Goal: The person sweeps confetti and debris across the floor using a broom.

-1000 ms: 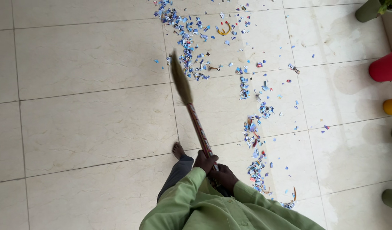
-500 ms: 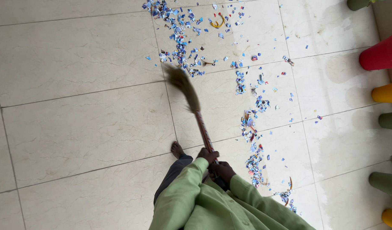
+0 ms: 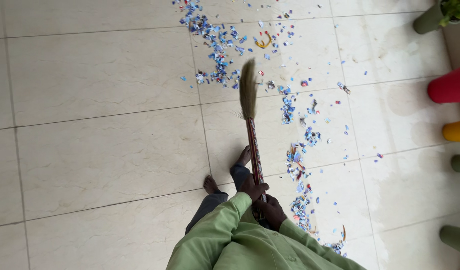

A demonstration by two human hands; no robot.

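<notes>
One broom (image 3: 252, 131), running from the lower centre of the frame up to its soft grass head at upper centre, was gripped near the butt of its patterned stick by the left hand (image 3: 253, 189) above and the right hand (image 3: 272, 210) just below, both wrapped tight around the handle. It appeared light, with a stiff shaft and flexible bristles, best held at that upper end with the two hands close together. Countable items were two bare feet (image 3: 242, 157) on the tiled floor (image 3: 100, 145), five plant pots (image 3: 451, 85) along the right edge, and paper scraps (image 3: 217, 47) too numerous to count.
</notes>
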